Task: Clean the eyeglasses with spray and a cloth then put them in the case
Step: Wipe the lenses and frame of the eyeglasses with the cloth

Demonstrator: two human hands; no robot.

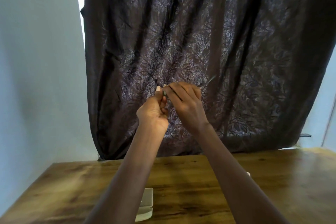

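Head view is showing both bare arms reaching up and forward, hands meeting in front of a dark leaf-patterned curtain [209,42], well above the wooden counter [272,187]. No writing or brand is showing anywhere that can be read.

The left hand [154,112] is turning palm inward, its grip pinching the near end of the eyeglasses [205,82] between thumb and fingertips. The right hand [185,102] is arching over from the right, back of the hand toward the camera, fingers curling down and closing on the same thin dark frame. Only slivers of the eyeglasses are showing: a dark bit at the pinch and a thin temple arm sticking out past the right hand, slanting up and to the right. The long axis is running roughly left to right, tilting upward at the right end.

A pale open case [145,205] is lying on the counter's near edge, partly hidden beneath the left forearm.
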